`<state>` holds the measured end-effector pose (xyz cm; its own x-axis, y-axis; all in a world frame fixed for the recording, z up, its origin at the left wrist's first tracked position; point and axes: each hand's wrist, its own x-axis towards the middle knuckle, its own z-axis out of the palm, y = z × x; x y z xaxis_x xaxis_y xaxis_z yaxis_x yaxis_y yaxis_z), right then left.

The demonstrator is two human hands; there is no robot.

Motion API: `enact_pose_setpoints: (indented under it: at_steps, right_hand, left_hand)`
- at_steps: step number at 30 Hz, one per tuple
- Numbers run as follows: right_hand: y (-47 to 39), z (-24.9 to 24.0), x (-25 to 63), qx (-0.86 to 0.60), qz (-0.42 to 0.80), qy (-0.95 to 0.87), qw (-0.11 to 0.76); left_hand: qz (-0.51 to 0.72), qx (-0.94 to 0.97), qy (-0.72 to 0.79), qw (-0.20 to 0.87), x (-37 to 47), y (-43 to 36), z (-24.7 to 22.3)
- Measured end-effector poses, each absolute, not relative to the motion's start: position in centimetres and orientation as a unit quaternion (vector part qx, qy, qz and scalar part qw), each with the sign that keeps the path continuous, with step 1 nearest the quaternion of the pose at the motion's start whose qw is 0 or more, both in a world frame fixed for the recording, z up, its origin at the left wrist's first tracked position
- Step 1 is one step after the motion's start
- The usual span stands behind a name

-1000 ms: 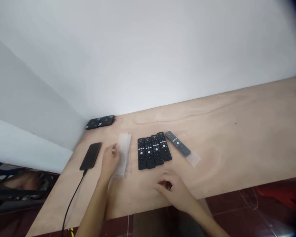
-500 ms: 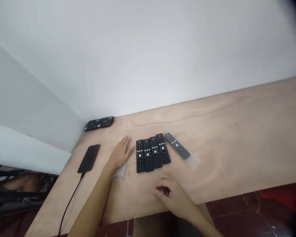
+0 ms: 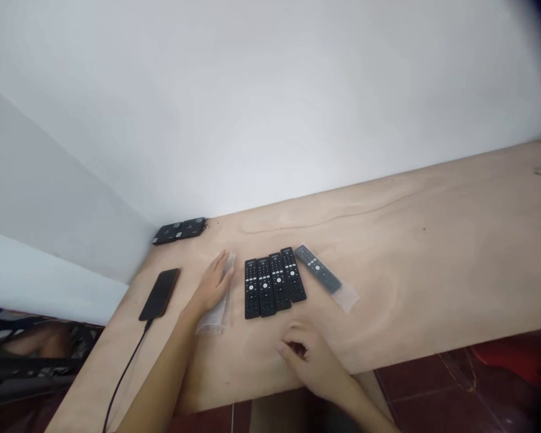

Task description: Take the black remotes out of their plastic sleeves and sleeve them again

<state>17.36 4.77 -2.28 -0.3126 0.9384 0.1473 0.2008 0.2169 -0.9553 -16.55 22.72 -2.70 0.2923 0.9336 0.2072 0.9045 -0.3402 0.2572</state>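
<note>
On the wooden table (image 3: 433, 240), the left hand (image 3: 214, 284) lies flat, fingers spread, pressing the clear sleeves (image 3: 216, 307). The right hand (image 3: 309, 355) rests loosely curled, apparently empty, near four bare remotes (image 3: 273, 282); next, one sleeve needs separating.

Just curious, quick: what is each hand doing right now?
Left hand: open, flat on the plastic bags.
Right hand: loosely curled on the table, holding nothing visible.

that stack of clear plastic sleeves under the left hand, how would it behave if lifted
The clear plastic sleeves look thin and filmy, so probably floppy and very light. The left hand lies flat on them; being loose glossy sheets on the wooden table, they would likely slide apart.
</note>
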Motion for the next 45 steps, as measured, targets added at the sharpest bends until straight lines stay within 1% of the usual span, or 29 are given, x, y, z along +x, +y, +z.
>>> enact_pose_setpoints:
  at_steps: [2,5,8,11,13,15,19,24,30,34,38,45]
  right_hand:
    - [4.9,-2.7,18.0,-0.442,0.416,-0.666,0.433]
    - [5.9,-3.0,20.1,-0.473,0.3,-0.686,0.466]
    - [8.0,-3.2,23.1,-0.523,0.159,-0.712,0.441]
    - [10.4,-3.9,25.7,-0.578,0.085,-0.716,0.382]
    - [11.4,-4.5,26.8,-0.581,0.08,-0.729,0.352]
    - [11.8,-4.9,27.4,-0.569,0.086,-0.744,0.34]
    - [11.2,-5.3,27.7,-0.551,0.094,-0.75,0.353]
    - [10.8,-5.5,27.7,-0.54,0.116,-0.746,0.373]
    - [10.8,-5.7,27.6,-0.51,0.132,-0.766,0.368]
    - [10.9,-5.8,27.7,-0.522,0.129,-0.766,0.353]
    - [10.9,-6.0,28.0,-0.537,0.111,-0.758,0.353]
    - [8.2,-6.5,30.6,-0.553,0.125,-0.744,0.353]
  left_hand:
    - [0.188,0.797,0.573,0.03,-16.6,21.7,-1.6]
    - [0.25,0.792,0.556,-0.007,-15.0,18.1,-0.3]
    - [0.3,0.79,0.534,-0.03,-11.1,12.9,-0.4]
    - [0.307,0.8,0.516,-0.007,-6.4,9.0,-1.7]
    - [0.317,0.796,0.515,-0.002,-4.0,7.8,-2.7]
    - [0.327,0.787,0.523,-0.009,-2.6,7.6,-3.4]
    - [0.331,0.776,0.536,-0.014,-1.9,8.2,-3.8]
    - [0.322,0.776,0.542,0.006,-1.9,8.3,-3.6]
    - [0.306,0.779,0.546,0.033,-1.8,8.9,-3.1]
    - [0.294,0.782,0.548,0.033,-1.8,8.8,-2.8]
    - [0.294,0.784,0.547,0.009,-1.6,8.2,-2.6]
    - [0.245,0.837,0.49,0.008,-1.4,7.6,-2.5]
